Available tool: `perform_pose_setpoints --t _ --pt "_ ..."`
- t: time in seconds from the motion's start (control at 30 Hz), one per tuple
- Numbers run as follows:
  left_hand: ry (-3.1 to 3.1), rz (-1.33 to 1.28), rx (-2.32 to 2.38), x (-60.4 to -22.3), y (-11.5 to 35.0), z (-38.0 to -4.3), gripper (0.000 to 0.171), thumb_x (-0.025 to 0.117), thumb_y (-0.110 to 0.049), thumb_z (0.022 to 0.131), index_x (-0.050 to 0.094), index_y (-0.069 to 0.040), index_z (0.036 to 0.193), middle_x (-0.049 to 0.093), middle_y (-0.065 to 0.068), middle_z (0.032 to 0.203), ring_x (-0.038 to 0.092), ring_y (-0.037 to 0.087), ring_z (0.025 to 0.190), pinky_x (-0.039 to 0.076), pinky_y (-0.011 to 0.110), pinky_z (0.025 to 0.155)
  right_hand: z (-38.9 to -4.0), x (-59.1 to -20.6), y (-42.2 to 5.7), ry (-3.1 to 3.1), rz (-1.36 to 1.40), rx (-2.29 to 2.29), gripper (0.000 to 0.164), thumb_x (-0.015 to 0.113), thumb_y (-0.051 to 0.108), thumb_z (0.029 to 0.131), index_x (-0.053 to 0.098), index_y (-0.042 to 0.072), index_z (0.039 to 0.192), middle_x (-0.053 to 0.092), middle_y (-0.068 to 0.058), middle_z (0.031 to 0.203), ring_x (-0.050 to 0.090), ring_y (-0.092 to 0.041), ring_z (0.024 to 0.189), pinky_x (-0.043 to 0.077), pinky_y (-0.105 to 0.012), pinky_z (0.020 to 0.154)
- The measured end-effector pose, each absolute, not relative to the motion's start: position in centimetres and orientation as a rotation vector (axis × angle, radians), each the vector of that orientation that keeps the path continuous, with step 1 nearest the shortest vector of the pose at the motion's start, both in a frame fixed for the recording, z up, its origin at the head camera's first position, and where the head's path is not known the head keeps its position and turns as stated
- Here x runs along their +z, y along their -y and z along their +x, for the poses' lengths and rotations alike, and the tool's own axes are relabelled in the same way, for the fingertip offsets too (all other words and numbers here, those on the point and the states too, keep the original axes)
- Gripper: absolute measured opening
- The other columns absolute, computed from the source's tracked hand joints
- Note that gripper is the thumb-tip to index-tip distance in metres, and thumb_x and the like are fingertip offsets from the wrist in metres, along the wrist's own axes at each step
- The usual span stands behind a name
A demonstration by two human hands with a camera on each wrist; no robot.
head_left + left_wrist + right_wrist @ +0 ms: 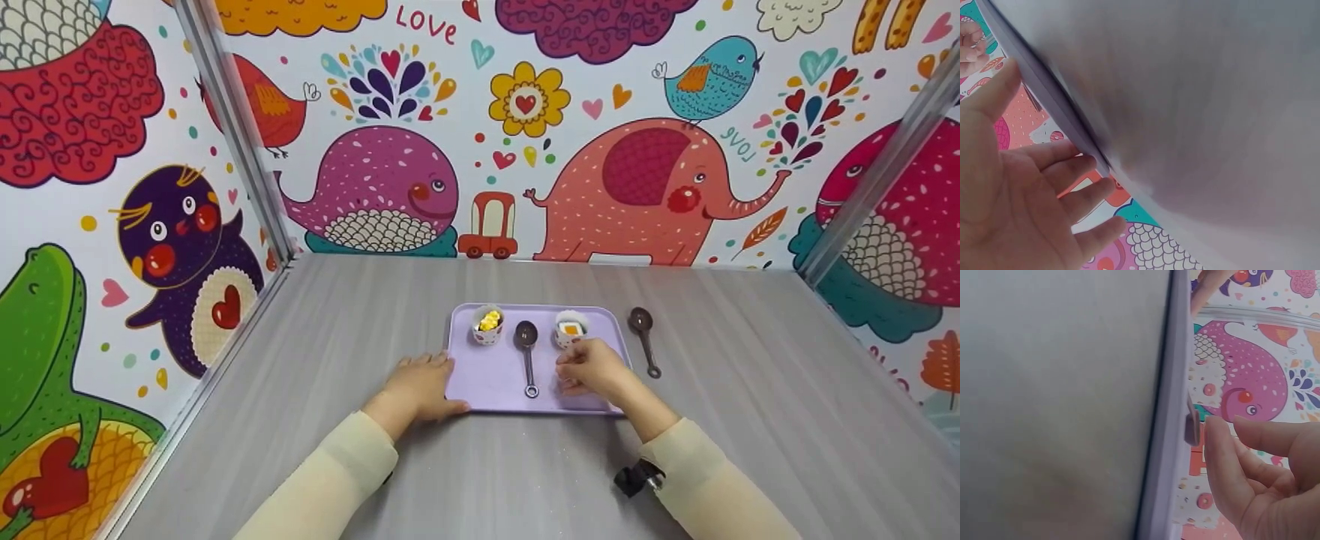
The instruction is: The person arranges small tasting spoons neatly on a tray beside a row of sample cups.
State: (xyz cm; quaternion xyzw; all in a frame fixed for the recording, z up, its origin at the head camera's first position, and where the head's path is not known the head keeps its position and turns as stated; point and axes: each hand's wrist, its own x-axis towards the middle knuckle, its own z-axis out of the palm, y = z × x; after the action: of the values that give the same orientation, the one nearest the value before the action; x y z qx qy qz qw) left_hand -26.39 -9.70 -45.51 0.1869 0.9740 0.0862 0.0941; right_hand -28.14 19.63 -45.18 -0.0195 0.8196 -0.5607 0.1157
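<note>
On the light purple tray (487, 382), my left hand (421, 386) touches the left side, its fingers along the edge and the thumb at the near corner. Over the tray's right part hovers my right hand (596, 369), just in front of a paper cup (566, 337) with white and orange contents. Its thumb and forefinger come near each other in the right wrist view, with nothing visible between the fingertips (1216, 424). Between the hands a dark brown spoon (527, 345) lies on the tray, handle towards me. A second paper cup (487, 335) with yellow contents stands at the back left.
Another brown spoon (643, 330) lies on the grey table (337, 322) to the right of the tray. Printed panels (480, 90) with metal posts (240, 135) enclose the table at the back and sides. A black strap (637, 478) hangs at the right sleeve.
</note>
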Motion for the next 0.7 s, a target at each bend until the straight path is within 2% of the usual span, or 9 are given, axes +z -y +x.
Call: perform_pose_setpoints --t 0.17,0.37,0.7 --pt "-2.89 0.551 0.255 -45.6 9.7 -26.5 0.085 0.068 -0.055 0.088 0.045 0.002 0.147 0.043 0.018 0.154 0.038 0.039 0.142 0.026 0.057 0.116 -27.8 -44.4 -20.5 -2.42 -0.114 -1.644 0.007 0.061 -0.01 0.091 0.062 -0.013 0.098 0.064 -0.008 0.08 0.063 -0.015 0.065 0.061 -0.035 0.064" --pt "-2.879 0.547 0.241 -45.6 9.8 -26.5 0.086 0.067 -0.056 0.089 0.044 0.002 0.149 0.042 0.017 0.155 0.037 0.039 0.143 0.025 0.056 0.117 -27.5 -43.5 -21.3 -2.449 -0.183 -1.64 0.017 0.063 -0.008 0.092 0.06 -0.019 0.105 0.065 -0.009 0.081 0.063 -0.014 0.065 0.061 -0.033 0.065" --pt "-2.87 0.547 0.23 -45.2 9.7 -26.4 0.086 0.066 -0.056 0.09 0.043 0.002 0.149 0.041 0.017 0.155 0.037 0.038 0.143 0.025 0.056 0.117 -26.9 -41.6 -22.8 -2.548 -0.257 -1.563 0.011 0.065 -0.004 0.093 0.066 -0.011 0.102 0.062 -0.011 0.084 0.062 -0.015 0.069 0.061 -0.032 0.064"
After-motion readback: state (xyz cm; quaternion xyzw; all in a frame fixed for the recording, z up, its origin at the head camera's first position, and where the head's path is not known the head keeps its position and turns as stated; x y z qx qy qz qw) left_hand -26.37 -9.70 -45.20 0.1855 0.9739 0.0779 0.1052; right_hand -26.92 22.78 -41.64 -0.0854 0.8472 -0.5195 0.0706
